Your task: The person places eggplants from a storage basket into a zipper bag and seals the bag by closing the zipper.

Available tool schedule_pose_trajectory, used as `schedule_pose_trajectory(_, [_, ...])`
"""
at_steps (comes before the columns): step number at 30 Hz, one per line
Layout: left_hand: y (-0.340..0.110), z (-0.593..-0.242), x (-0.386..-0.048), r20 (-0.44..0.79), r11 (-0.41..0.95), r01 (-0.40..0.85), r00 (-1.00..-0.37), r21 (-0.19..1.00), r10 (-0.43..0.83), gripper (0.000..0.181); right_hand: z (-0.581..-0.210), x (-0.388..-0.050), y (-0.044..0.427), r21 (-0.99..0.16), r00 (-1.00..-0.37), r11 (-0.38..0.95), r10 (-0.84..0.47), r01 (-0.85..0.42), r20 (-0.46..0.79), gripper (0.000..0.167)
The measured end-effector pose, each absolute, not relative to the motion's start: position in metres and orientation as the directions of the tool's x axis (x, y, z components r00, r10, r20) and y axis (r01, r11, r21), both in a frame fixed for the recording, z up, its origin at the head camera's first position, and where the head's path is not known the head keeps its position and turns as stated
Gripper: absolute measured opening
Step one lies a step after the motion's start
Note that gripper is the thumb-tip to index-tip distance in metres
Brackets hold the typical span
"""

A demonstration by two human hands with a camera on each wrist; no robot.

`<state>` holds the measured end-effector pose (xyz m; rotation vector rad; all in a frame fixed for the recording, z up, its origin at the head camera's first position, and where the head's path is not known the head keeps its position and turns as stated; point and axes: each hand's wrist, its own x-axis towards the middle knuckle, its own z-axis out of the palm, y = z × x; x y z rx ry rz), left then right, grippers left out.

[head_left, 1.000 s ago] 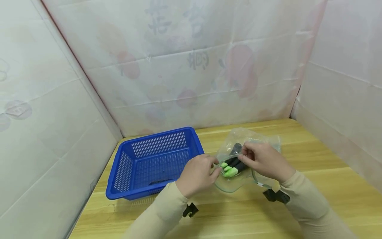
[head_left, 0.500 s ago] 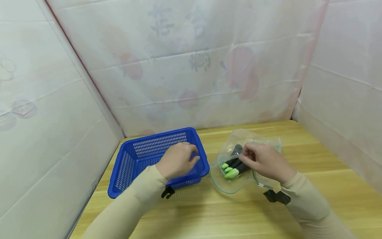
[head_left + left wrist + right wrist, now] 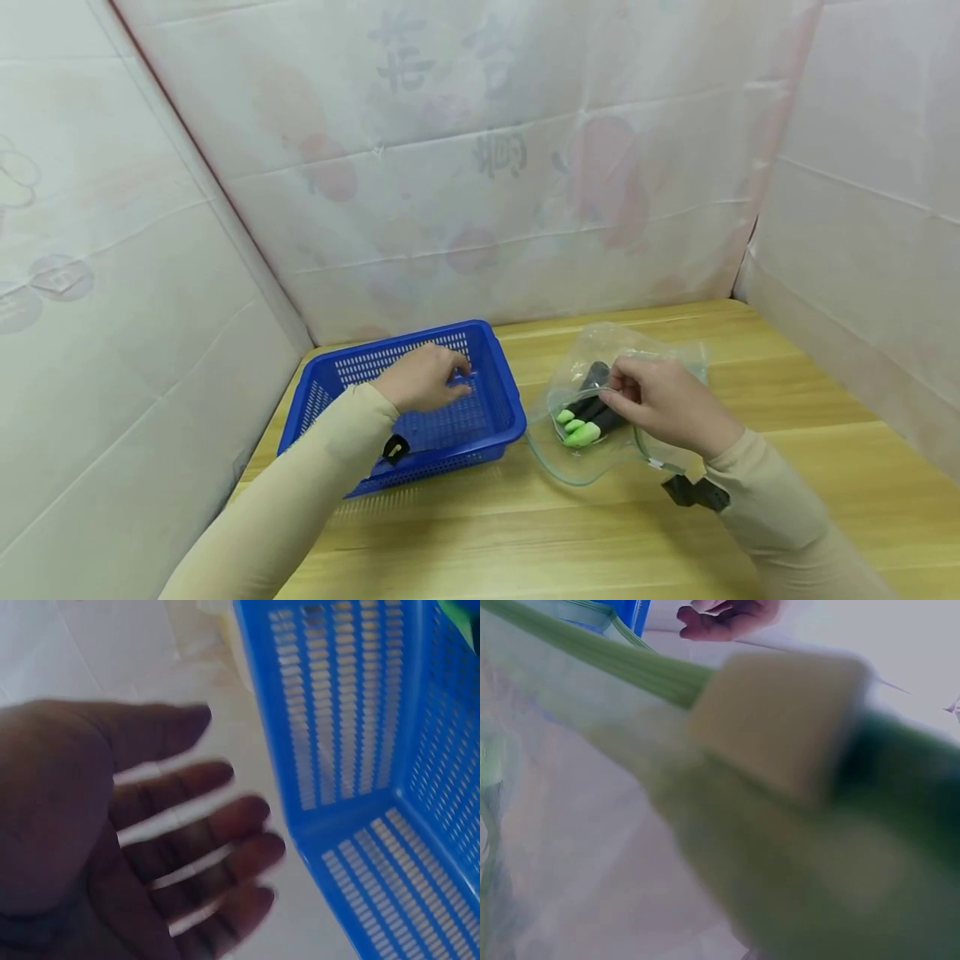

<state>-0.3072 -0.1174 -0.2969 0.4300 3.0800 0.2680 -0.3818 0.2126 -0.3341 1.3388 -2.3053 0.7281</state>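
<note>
My left hand [image 3: 424, 377] is over the blue plastic basket [image 3: 512, 398] in the head view, fingers loosely bent and apart. In the left wrist view that hand [image 3: 172, 825] holds nothing. A green and dark piece [image 3: 459, 615] shows at that view's upper right corner, inside the basket; its shape is cut off. My right hand [image 3: 667, 404] pinches the rim of a clear zip bag [image 3: 555, 462], keeping its mouth raised. Several dark eggplants [image 3: 600, 417] with light green ends lie inside the bag. The right wrist view shows the bag's green zip strip [image 3: 630, 660] close up.
A wooden table [image 3: 570, 542] carries everything. Pale printed cloth walls [image 3: 480, 167] stand at the back and both sides. The basket's right rim is close to the bag's left edge. A pale slider [image 3: 780, 720] looms blurred in the right wrist view.
My left hand has left the bag's mouth and moved leftward over the basket. The right hand stays at the bag's rim, and the eggplants in the bag have barely moved.
</note>
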Motion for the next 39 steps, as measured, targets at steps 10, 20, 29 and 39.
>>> schedule_pose_trajectory(10, [-0.138,-0.308,-0.328,-0.161,0.936,0.297,-0.931,0.189,0.328,0.027,-0.335,-0.379,0.212,-0.249,-0.483,0.419,-0.68,-0.873,0.552,0.023])
schedule_pose_trajectory(20, [-0.145,-0.319,-0.342,-0.252,0.939,0.264,-0.915,0.22,0.316,0.028,-0.335,-0.38,0.211,-0.248,-0.49,0.428,-0.675,-0.869,0.551,0.023])
schedule_pose_trajectory(29, [-0.142,-0.335,-0.352,-0.314,0.932,0.278,-0.886,0.232,0.342,0.031,-0.335,-0.377,0.21,-0.265,-0.495,0.421,-0.675,-0.867,0.548,0.023])
schedule_pose_trajectory(39, [-0.135,-0.341,-0.352,-0.392,0.963,0.219,-0.881,0.157,0.265,0.034,-0.335,-0.374,0.211,-0.271,-0.486,0.405,-0.678,-0.873,0.551,0.024])
